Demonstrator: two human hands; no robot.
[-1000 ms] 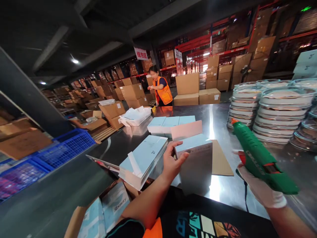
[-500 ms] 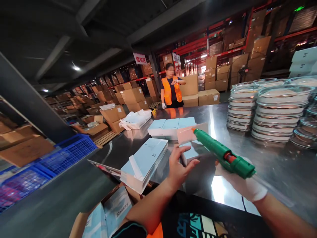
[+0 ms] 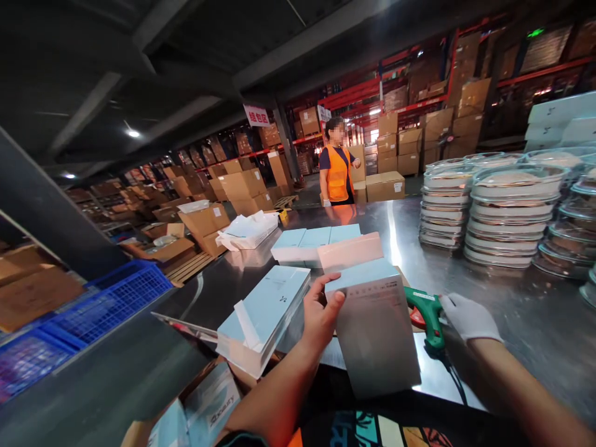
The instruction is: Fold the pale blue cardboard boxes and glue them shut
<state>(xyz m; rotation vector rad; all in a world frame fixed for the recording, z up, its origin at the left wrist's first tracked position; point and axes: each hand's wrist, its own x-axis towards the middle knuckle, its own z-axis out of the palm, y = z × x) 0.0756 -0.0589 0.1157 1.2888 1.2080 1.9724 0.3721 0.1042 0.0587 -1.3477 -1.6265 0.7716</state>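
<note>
My bare left hand (image 3: 321, 313) grips the left edge of a light blue box (image 3: 377, 335), thumb on its near face and fingers at its top corner. The box is tilted, and small print runs along its grey side. Just right of it a green glue gun (image 3: 431, 313) with a black cord sits at the table, its front end hidden behind the box. My right hand (image 3: 470, 318), in a white glove, is at the gun's rear with fingers extended, not wrapped round the handle. A larger light blue box (image 3: 267, 304) with a white strip lies left of my left hand.
Smaller blue boxes (image 3: 310, 239) and a pinkish panel (image 3: 350, 249) stand behind on the metal table (image 3: 400, 217). Stacked clear-lidded round containers (image 3: 512, 211) fill the right. A white basket (image 3: 249, 233), blue crates (image 3: 125, 285) and an open carton (image 3: 186, 403) are left. A person in an orange vest (image 3: 338, 174) stands beyond.
The glue gun has come down to the table from my right hand, which has shifted behind it. My left hand, open before, now holds the light blue box upright. The person beyond has turned.
</note>
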